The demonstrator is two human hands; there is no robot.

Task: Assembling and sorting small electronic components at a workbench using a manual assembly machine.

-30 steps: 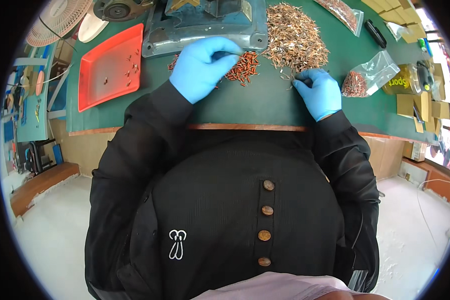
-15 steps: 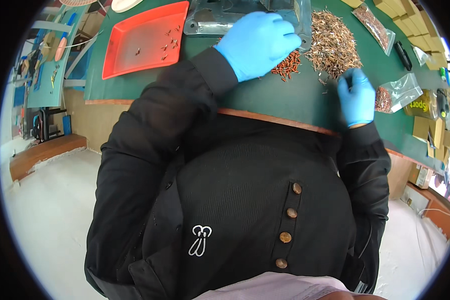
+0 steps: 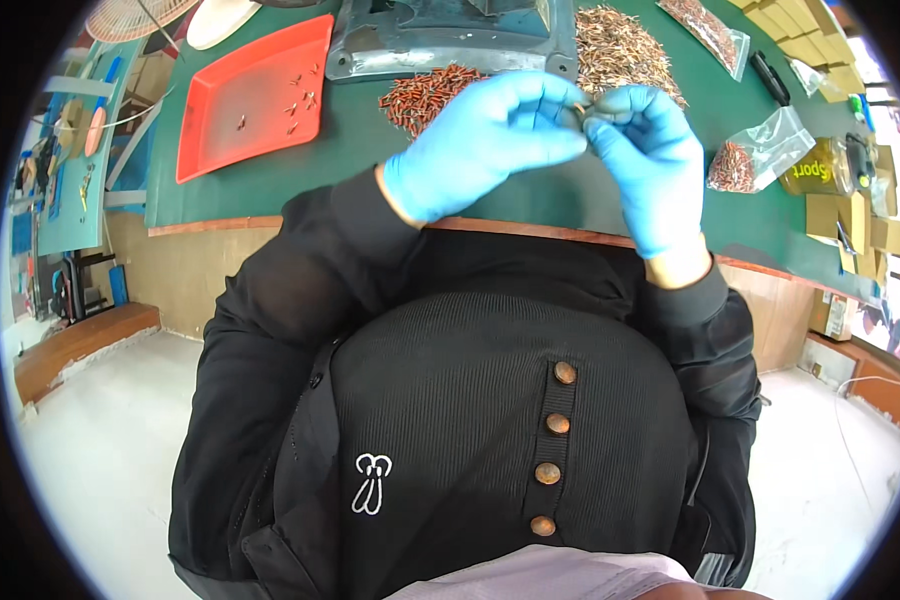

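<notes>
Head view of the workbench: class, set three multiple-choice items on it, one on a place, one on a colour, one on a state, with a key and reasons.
1. Where does the red tray lie?
A. On the green mat, to the person's left
B. On the floor
C. Under the right hand

2. What colour are the gloves on both hands?
A. Black
B. Yellow
C. Blue

3. How are the hands placed?
A. Flat on the mat, wide apart
B. Raised, fingers meeting around a small part
C. Resting in the lap

Key: A, the tray sits at the mat's left end; C, left hand and right hand wear blue gloves; B, both hands' fingers pinch a small part between them above the mat.
</notes>
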